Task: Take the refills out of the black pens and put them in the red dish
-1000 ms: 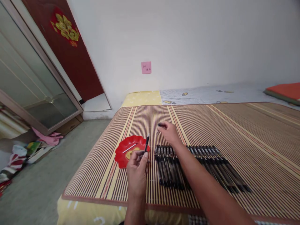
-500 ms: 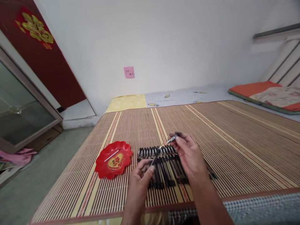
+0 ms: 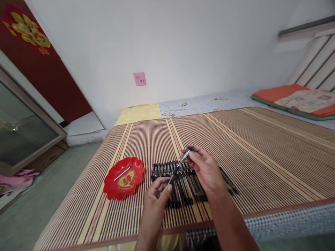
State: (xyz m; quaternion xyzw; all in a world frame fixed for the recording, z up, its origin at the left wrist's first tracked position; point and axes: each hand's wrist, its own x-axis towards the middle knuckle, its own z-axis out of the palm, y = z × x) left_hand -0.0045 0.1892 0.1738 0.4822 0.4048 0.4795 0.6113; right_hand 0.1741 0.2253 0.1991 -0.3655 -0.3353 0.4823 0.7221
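My left hand (image 3: 157,195) pinches the barrel of a dark pen (image 3: 174,173) between thumb and fingers, its tip pointing up and away to the right. In the fingers of my right hand (image 3: 205,167) is a clear and dark pen cap (image 3: 186,154). The cap is in line with the pen's tip end and appears to meet it; how far it is on, I cannot tell. Beneath both hands, a row of several black pens (image 3: 183,188) lies side by side on the striped mat (image 3: 141,143). My hands cover part of that row.
Left of the pens is a red scalloped plate (image 3: 110,186) with a thin white stick (image 3: 123,173) in it. A few more pens (image 3: 230,183) lie right of my right wrist. A folded orange pad (image 3: 274,93) is at the far right, against the bed's railing.
My right hand has brought the cap down and left to the pen's tip, closing the gap between them. My left hand keeps its grip. The whole view has shifted slightly.
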